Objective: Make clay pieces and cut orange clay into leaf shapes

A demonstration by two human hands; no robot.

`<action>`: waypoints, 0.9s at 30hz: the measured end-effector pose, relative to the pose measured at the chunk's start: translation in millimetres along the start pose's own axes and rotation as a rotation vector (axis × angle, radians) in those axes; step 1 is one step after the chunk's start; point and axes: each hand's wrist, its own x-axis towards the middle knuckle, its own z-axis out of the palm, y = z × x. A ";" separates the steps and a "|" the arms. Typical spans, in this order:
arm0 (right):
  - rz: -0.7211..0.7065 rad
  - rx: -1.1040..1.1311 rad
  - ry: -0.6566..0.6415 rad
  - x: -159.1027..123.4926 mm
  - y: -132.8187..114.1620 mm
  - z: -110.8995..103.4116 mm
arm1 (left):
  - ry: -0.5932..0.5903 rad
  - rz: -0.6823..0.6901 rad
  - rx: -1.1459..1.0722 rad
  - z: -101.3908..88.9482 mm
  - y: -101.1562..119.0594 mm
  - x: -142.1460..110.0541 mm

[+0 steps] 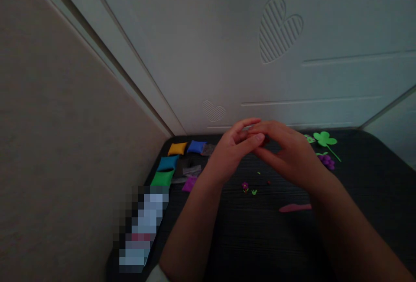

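Note:
My left hand (pixel 234 149) and my right hand (pixel 286 152) meet above the dark table (pixel 373 195), fingertips pressed together around something small that I cannot make out, perhaps a bit of reddish clay. Below them on the table lie a tiny purple clay flower (pixel 245 186), small green clay bits (pixel 254 192) and a pink flat tool (pixel 294 208).
Clay packets lie at the left: orange (pixel 177 148), blue (pixel 196 146), teal (pixel 168 163), green (pixel 162 178), and a purple piece (pixel 189 184). A green clay leaf with stem (pixel 325 139) and purple clay grapes (pixel 326 160) lie at the right. A white panel with heart shapes (pixel 279 28) rises behind.

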 end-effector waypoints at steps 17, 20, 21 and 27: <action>0.009 0.001 0.007 0.5 0.3 2.0 | 0.071 0.077 0.187 5.4 0.5 -0.3; 0.004 0.004 0.008 0.0 0.0 2.7 | 0.063 0.078 0.198 5.2 0.1 -0.3; 0.004 0.010 0.009 -0.2 0.2 2.8 | 0.060 0.078 0.198 5.0 -0.3 -0.2; 0.019 0.028 0.008 -0.2 1.5 2.6 | 0.062 0.077 0.205 4.0 -1.9 0.9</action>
